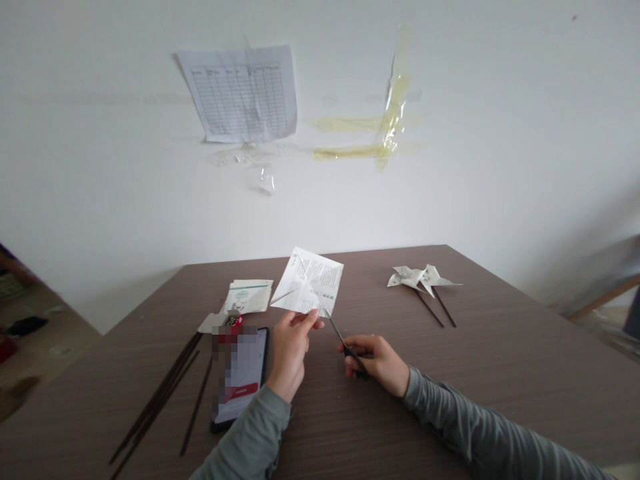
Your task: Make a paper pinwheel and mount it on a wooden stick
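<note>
A square of printed paper (pixel 315 277) is pinched at its near edge by my left hand (pixel 295 347), held up over the table. Crease lines run across it, and a slit shows near its left corner. My right hand (pixel 377 360) is closed round the black handles of a pair of scissors (pixel 356 360). The blades point up and left, with their tips at the paper's near right corner. Whether the blades are parted there is too small to tell.
Two paper pinwheels (pixel 423 277) on dark sticks lie at the right of the brown table (pixel 480 373). To the left are a stack of paper squares (pixel 250 297), a small open box (pixel 233 323), a phone (pixel 245 380) and several dark sticks (pixel 160 393). A wall rises behind.
</note>
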Demonstrator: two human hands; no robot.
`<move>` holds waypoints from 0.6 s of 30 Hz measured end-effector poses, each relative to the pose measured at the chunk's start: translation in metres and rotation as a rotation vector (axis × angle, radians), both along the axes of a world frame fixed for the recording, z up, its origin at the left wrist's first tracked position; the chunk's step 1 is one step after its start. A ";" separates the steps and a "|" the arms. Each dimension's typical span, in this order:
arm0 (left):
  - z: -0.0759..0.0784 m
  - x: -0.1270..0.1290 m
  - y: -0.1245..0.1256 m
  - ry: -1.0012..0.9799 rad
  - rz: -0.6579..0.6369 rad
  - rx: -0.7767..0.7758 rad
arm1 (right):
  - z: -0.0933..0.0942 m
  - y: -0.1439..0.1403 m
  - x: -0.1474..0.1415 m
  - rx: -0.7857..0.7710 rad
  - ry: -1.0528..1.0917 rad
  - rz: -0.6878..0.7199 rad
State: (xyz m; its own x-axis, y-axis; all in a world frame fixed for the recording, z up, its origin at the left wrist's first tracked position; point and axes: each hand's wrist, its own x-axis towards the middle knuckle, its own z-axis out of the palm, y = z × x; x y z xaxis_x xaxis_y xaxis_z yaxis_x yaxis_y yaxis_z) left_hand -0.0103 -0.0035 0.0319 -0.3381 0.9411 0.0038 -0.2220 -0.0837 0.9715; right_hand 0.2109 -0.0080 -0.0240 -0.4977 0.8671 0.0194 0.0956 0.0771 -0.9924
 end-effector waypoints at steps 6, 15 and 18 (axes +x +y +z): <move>-0.001 -0.001 -0.001 0.012 -0.003 0.007 | 0.006 -0.003 -0.001 -0.009 0.024 -0.013; 0.002 -0.001 0.000 0.009 0.001 -0.004 | 0.009 -0.006 -0.003 -0.018 0.015 -0.026; 0.005 0.000 -0.002 0.008 -0.001 -0.013 | 0.012 -0.006 -0.003 -0.014 0.016 -0.022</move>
State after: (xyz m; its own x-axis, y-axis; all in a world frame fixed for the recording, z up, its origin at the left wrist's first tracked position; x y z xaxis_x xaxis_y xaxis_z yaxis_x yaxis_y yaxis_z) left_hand -0.0100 -0.0050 0.0366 -0.3370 0.9415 -0.0058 -0.2141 -0.0706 0.9743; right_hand 0.2080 -0.0143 -0.0125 -0.4785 0.8780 0.0149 0.0810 0.0610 -0.9948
